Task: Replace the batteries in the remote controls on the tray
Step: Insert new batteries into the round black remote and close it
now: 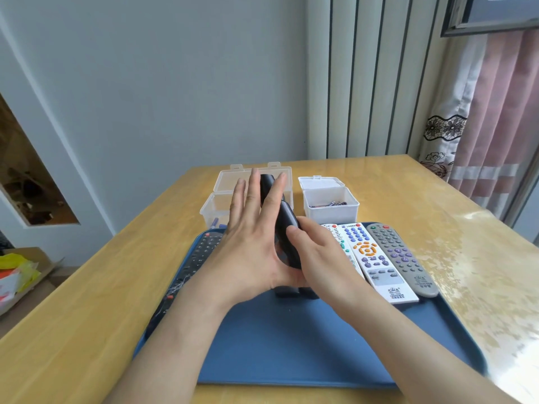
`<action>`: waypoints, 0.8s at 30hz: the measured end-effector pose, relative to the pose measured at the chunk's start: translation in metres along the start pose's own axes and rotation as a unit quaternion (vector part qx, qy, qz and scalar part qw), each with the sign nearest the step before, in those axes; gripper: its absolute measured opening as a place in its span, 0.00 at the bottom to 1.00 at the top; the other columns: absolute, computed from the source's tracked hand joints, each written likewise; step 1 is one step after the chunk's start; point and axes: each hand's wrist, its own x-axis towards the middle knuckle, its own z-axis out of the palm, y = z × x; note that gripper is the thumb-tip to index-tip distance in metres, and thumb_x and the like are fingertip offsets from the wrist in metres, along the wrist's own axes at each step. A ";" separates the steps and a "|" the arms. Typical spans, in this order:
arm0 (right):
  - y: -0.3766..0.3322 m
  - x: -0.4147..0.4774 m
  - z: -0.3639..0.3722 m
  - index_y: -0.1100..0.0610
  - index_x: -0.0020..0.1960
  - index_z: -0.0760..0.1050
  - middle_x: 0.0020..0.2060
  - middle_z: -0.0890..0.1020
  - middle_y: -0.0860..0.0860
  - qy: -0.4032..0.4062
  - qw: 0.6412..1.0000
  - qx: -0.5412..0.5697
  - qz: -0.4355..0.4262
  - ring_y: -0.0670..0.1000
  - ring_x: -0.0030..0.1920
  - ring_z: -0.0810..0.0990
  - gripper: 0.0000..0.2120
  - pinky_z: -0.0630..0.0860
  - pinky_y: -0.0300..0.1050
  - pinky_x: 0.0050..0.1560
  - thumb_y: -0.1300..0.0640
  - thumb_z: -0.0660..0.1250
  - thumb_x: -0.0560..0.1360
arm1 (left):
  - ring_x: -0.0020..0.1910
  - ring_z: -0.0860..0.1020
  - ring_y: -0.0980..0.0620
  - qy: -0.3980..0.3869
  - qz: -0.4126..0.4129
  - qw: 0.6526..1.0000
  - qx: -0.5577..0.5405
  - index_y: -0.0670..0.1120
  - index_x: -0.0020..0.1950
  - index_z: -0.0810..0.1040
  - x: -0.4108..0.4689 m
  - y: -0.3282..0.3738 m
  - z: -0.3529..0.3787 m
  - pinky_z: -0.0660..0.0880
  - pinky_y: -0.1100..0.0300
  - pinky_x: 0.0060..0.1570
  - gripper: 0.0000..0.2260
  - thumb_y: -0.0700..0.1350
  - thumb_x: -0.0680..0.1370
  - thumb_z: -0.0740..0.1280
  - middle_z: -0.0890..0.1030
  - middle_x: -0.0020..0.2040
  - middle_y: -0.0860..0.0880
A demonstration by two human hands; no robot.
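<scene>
One black glossy remote (284,217) raised over tray (291,345) — left hand (250,243) flat against it, right hand (318,258) gripping.

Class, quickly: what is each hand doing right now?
Left hand: open, pressed flat against the slim black plastic remote control.
Right hand: closed, gripping the same remote control.

wooden table (408,199), yellow-brown and glossy, with pale blotchy patches along the right side. behind it a plain pale wall (175,83). right of that, white vertical panels (364,83) with dark gaps between. far right, a pink curtain (501,126) with a white lace-patterned edge, under a dark window frame (466,26). low at left, an open cardboard box (46,265) with yellow and red stuff inside. above it, a slanted opening (26,176) in the wall, dark within
</scene>
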 end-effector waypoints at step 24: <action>0.006 -0.005 0.015 0.52 0.58 0.72 0.54 0.72 0.48 -0.064 0.943 -0.287 -0.153 0.46 0.52 0.72 0.09 0.69 0.39 0.55 0.51 0.58 0.80 | 0.53 0.80 0.48 0.041 -0.235 0.854 -0.462 0.44 0.68 0.72 0.012 -0.018 -0.005 0.79 0.58 0.44 0.21 0.30 0.77 0.60 0.77 0.63 0.45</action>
